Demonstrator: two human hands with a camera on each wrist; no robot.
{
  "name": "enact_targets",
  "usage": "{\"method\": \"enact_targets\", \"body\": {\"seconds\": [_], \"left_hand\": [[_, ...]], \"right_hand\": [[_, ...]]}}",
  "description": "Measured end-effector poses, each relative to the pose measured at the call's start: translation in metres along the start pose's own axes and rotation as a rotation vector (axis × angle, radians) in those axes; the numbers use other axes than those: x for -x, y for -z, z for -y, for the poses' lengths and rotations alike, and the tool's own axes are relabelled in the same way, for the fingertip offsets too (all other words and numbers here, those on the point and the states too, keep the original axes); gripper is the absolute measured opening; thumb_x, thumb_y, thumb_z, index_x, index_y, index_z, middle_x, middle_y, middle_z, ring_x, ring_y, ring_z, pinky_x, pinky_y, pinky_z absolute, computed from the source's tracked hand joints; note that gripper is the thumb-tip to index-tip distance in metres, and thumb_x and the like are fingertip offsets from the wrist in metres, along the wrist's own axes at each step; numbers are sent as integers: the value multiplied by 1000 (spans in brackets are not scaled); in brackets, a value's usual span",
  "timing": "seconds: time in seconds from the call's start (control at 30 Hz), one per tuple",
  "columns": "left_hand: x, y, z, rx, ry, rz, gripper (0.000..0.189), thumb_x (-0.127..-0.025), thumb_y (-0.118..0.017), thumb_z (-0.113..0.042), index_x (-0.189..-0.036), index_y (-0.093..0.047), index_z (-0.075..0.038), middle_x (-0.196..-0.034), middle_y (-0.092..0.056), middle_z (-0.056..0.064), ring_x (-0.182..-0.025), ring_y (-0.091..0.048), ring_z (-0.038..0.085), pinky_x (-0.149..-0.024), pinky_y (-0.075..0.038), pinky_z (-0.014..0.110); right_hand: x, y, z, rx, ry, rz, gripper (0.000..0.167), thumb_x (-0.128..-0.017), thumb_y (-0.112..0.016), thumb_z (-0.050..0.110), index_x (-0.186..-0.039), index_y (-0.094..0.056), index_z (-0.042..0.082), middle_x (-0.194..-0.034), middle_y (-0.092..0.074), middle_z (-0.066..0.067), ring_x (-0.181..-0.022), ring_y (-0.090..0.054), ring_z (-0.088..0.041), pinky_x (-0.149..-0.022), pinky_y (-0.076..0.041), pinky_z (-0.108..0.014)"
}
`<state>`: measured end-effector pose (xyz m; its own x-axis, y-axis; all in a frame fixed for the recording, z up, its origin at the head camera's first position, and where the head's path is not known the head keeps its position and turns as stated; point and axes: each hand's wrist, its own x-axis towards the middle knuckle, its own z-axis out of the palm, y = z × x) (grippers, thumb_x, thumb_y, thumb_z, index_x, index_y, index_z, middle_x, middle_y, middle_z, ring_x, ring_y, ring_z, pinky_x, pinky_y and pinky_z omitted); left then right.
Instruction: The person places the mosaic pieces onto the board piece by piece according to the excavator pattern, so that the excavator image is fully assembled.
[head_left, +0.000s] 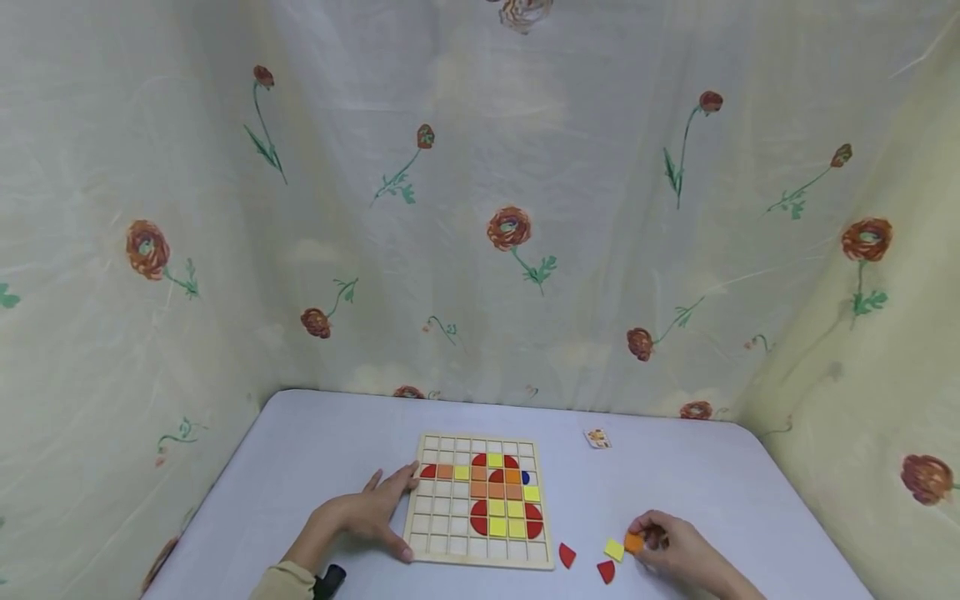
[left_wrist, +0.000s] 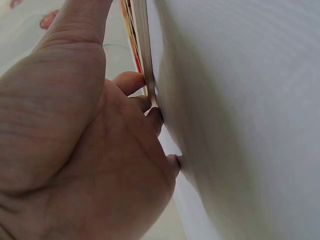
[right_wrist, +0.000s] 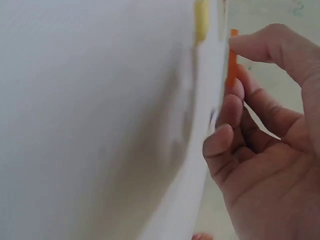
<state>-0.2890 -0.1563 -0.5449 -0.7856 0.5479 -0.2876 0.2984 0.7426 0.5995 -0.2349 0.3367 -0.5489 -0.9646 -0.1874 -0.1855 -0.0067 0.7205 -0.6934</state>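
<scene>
A wooden grid board point(head_left: 480, 564) lies on the table, with red, yellow, orange and blue flat tiles set in part of its cells. My left hand point(head_left: 367, 514) is spread along the board's left side, thumb at the near corner and fingertips at the edge. To the right of the board, my right hand point(head_left: 678, 546) pinches an orange square tile point(head_left: 633, 543) between thumb and fingers; its thin edge shows in the right wrist view. Beside that tile lies a yellow square tile point(head_left: 614, 549). Two red quarter-round tiles, one nearer the board point(head_left: 567, 555), lie close by.
A small printed card point(head_left: 597, 438) lies on the white table point(head_left: 337, 433) beyond the board, to the right. Flower-patterned curtains point(head_left: 465, 275) hang behind the table and at both sides. Something black point(head_left: 330, 581) shows at the left wrist.
</scene>
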Motion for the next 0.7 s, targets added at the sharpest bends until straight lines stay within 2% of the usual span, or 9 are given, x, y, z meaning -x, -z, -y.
{"method": "enact_targets", "body": {"seconds": [0.13, 0.23, 0.33, 0.5, 0.7], "left_hand": [[-1, 0, 2, 10, -4, -1, 135, -58, -86, -57, -153, -5, -5, -155, -35, 9, -150, -11, 32, -120, 6, 58], [-2, -1, 3, 11, 3, -1, 136, -57, -86, -57, -154, -5, -6, -156, -34, 8, -150, -10, 30, -121, 7, 56], [-3, -1, 4, 5, 1, -5, 136, -56, -86, -57, -153, -5, -6, -155, -36, 8, -150, -12, 31, -120, 6, 57], [-2, 0, 3, 8, -3, -1, 136, -57, -87, -55, -154, -3, -6, -155, -36, 7, -150, -13, 30, -121, 5, 56], [0, 2, 4, 12, -18, 10, 132, -62, -87, -49, -154, -3, -5, -155, -36, 8, -150, -13, 31, -121, 4, 57]], "right_hand": [[-6, -4, 21, -5, 36, -25, 28, -79, -75, 15, -103, -64, 5, -91, -62, -1, -78, -49, -10, -61, -44, -21], [-15, -16, 50, -5, 67, -14, 28, -79, -75, 18, -103, -64, 9, -92, -61, 1, -80, -49, -11, -63, -42, -21], [-29, -35, 85, -1, 124, 32, 26, -80, -74, 21, -103, -65, 13, -94, -62, 3, -84, -49, -14, -65, -41, -23], [-57, -74, 143, -1, 267, 120, 24, -82, -75, 24, -102, -66, 17, -96, -64, 6, -88, -54, -16, -68, -46, -22], [-90, -122, 189, 22, 336, 151, 18, -82, -77, 22, -97, -70, 16, -89, -65, 7, -77, -55, -9, -66, -49, -20]]}}
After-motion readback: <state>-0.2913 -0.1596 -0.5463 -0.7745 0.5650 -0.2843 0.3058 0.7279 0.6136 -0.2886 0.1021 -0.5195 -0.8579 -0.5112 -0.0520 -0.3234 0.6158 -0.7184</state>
